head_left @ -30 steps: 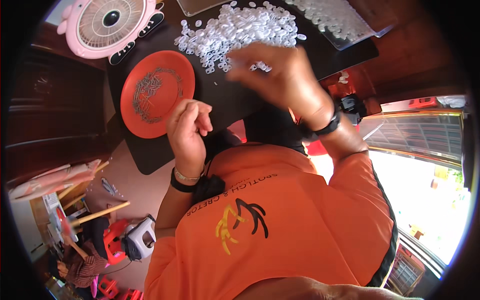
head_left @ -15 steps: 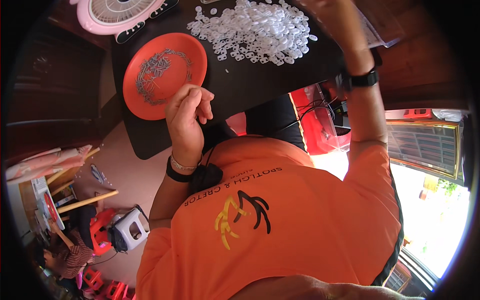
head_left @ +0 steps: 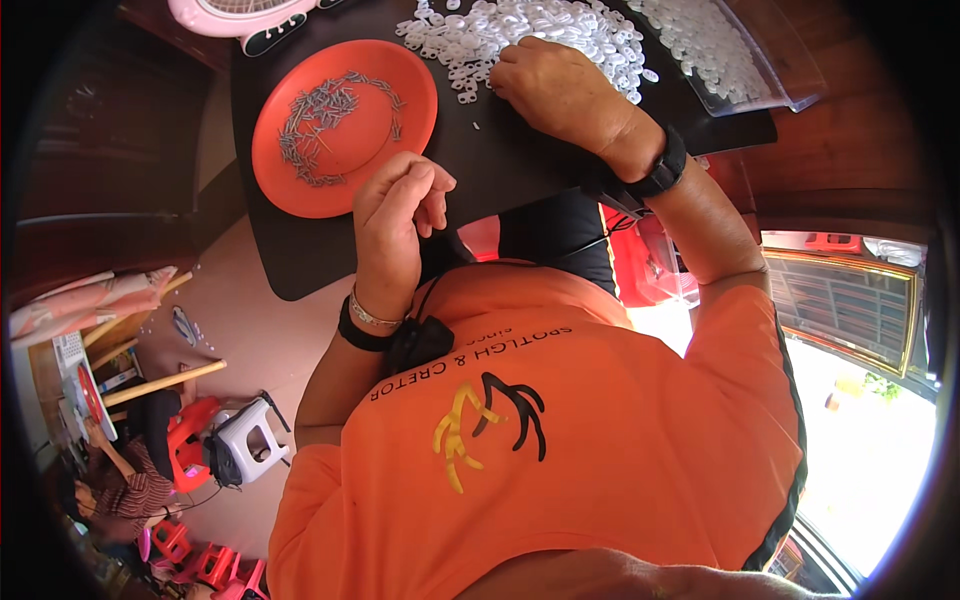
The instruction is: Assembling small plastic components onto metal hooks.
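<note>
Beside the near rim of the orange plate (head_left: 410,80), my left hand (head_left: 395,205) is raised with its fingers curled in. Anything between those fingers is hidden. On the plate lie many small grey metal pins (head_left: 325,108), like short screws. My right hand (head_left: 562,95) reaches over the near edge of a heap of small white oval plastic pieces (head_left: 600,45), which have holes. Its fingers are bent and pressed together, knuckles toward the heap. The fingertips are turned down out of sight, so what they hold cannot be seen.
A clear plastic tray (head_left: 790,100) filled with white pieces stands at the far right of the black table (head_left: 480,165). A pink fan (head_left: 230,20) is at the far left. Stools (head_left: 255,450) and another person (head_left: 135,495) are at lower left.
My right hand has come from the far right, near the tray, back to the left and down to the heap. My left hand keeps its curled pose. The view has shifted slightly.
</note>
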A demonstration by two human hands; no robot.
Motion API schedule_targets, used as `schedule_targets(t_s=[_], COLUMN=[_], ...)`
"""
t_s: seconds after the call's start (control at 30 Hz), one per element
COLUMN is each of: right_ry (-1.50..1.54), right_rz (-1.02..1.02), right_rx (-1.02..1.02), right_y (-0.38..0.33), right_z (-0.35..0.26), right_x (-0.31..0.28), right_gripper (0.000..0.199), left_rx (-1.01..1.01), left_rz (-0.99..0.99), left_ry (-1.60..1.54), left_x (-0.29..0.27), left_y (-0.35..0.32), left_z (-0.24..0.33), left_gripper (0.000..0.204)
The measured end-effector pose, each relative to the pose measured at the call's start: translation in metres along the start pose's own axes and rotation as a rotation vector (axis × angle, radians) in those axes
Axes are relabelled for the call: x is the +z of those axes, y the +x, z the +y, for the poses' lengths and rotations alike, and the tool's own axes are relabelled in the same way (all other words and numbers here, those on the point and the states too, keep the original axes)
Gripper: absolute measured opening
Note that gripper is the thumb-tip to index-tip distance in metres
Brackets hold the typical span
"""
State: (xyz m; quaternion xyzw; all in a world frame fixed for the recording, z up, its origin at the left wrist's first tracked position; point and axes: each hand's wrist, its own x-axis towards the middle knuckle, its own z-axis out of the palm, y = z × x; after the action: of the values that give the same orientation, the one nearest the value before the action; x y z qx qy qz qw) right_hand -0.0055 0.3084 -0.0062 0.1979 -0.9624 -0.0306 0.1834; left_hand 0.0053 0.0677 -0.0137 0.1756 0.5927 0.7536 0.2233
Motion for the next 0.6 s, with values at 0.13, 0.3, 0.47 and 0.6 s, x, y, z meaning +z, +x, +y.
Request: schedule_targets(t_s=[0.13,0.3,0.47,0.6], right_ry=[0.021,0.651,1.307,1.351], right_rz=[0.084,-0.065,-0.116,-0.175], right_rx=[0.018,0.372,0.483,0.403], right_y=[-0.003,-0.003,-0.011,-0.017], right_z=[0.000,-0.016,-0.030,-0.042], right_x=[0.004,-0.022,-0.034,-0.035], right_gripper=[0.011,0.016,0.022,0.023], left_rx=[-0.027,-0.017,-0.024,-0.005], left_rz=[-0.041,-0.053,-0.081,-0.122], left_ry=[0.013,0.054,0.044,0.103], left_x=[0.002,0.006,0.016,0.021], left_y=[0.001,0.001,0.006,0.007], left_z=[-0.001,0.002,0.004,0.003], left_gripper=[0.023,0.019,0.018,0.022])
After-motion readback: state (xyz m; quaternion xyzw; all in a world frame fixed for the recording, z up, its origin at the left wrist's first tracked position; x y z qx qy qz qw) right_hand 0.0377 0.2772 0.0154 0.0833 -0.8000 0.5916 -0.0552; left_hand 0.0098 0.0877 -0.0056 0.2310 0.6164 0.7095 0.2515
